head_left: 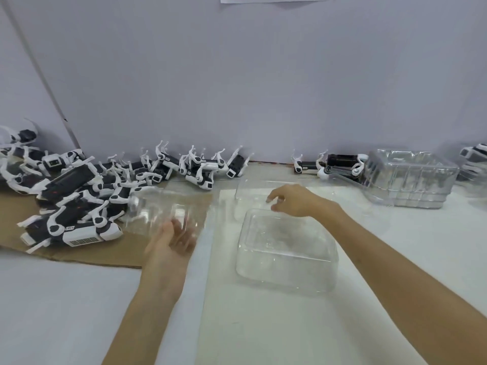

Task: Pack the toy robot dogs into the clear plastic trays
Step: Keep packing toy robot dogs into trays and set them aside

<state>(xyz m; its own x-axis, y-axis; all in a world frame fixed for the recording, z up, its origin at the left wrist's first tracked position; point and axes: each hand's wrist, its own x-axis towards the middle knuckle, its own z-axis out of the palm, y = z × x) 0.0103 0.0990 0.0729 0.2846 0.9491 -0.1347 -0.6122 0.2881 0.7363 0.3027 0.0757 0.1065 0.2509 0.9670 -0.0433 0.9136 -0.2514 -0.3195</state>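
A clear plastic tray [286,250] rests on the white table in front of me. My right hand [292,201] hovers over its far rim, fingers loosely curled, thumb and forefinger slightly apart with nothing between them. My left hand [172,239] is blurred and holds a second clear tray [158,209] by its near edge, raised above the cardboard. Toy robot dogs [73,206], black and white, lie in a heap at the left. More toy dogs [203,167] lie along the wall.
A stack of clear trays [411,177] stands at the back right with two toy dogs [334,165] beside it. Brown cardboard [87,255] lies under the heap. Another faint clear tray [253,189] sits behind my right hand. The wall closes the back.
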